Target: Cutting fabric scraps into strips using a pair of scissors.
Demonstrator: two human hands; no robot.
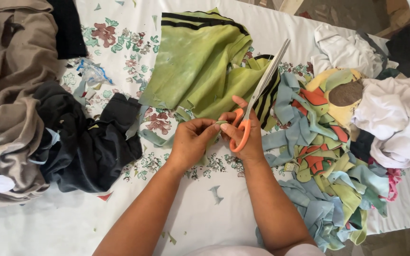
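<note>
My right hand (243,135) grips orange-handled scissors (261,90), whose closed blades point up and away over the green cloth. My left hand (191,142) pinches a small strip of green fabric (220,123) between thumb and fingers, right beside my right hand. Both hands meet just below a large green garment with black stripes (200,61) spread on the floral table cover (119,42).
A heap of cut scraps in blue, green and orange (326,156) lies right of my hands. White cloths (395,118) sit at far right. Dark garments (91,142) and beige cloth (10,71) pile at left. A small scrap (216,194) lies between my forearms.
</note>
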